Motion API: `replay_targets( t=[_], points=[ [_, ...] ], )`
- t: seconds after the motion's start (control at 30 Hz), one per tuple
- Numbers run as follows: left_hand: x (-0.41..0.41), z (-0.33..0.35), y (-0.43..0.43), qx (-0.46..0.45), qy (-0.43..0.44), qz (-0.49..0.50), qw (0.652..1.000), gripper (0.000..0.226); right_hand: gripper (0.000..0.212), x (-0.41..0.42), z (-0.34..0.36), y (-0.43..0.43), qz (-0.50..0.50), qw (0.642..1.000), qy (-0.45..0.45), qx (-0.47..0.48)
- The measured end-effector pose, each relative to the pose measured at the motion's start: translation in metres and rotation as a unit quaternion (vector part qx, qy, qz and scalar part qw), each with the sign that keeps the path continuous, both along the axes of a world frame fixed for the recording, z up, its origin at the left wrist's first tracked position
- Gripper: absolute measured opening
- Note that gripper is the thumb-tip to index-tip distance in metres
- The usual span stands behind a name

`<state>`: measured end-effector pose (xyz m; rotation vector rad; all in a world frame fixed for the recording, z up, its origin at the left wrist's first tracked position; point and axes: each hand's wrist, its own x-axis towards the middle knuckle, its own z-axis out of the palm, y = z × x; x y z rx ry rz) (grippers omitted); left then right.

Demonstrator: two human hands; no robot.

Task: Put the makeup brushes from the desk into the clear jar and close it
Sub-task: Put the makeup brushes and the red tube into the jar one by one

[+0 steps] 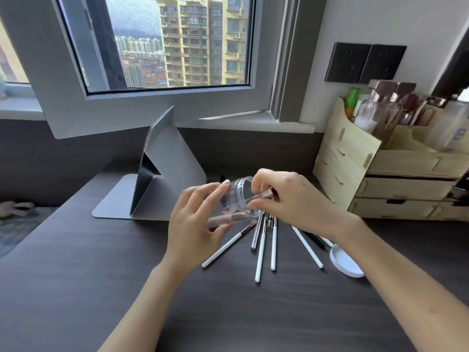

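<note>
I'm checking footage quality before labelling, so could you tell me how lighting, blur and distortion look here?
Head view: soft daylight from the window, faint shadows on the desk; wide-angle bending of the frame edges; the clear jar and the brush in the right hand are slightly motion-blurred.

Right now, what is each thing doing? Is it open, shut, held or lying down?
Clear jar: open, tilted, held above the desk.
Left hand: holding the jar.
Right hand: pushing a brush into it.
White lid: off, on the desk.
Other brushes: lying on the desk.
Wooden organizer: drawers shut.
</note>
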<state>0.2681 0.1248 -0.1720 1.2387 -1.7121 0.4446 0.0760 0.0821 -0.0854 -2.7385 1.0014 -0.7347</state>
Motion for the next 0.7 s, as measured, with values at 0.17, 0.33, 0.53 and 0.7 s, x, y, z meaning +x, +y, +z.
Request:
replay_targets(
  t=[0.17, 0.33, 0.53, 0.7],
  points=[
    [0.004, 0.004, 0.002, -0.011, 0.071, 0.026, 0.997, 0.071, 0.018, 0.0, -0.009, -0.008, 0.019, 0.982, -0.17, 0.085],
    [0.014, 0.007, 0.001, -0.022, 0.255, 0.017, 0.967, 0.076, 0.019, 0.018, -0.056, -0.027, -0.061, 0.988, -0.135, 0.048],
    [0.025, 0.008, 0.001, -0.03, 0.33, 0.007, 0.943, 0.085, 0.038, 0.07, -0.104, -0.055, 0.062, 0.981, 0.151, -0.109],
    [0.025, 0.007, 0.0, -0.013, 0.338, 0.009, 0.941, 0.086, 0.019, 0.075, -0.102, -0.064, 0.095, 0.958, 0.187, -0.197]
  ],
)
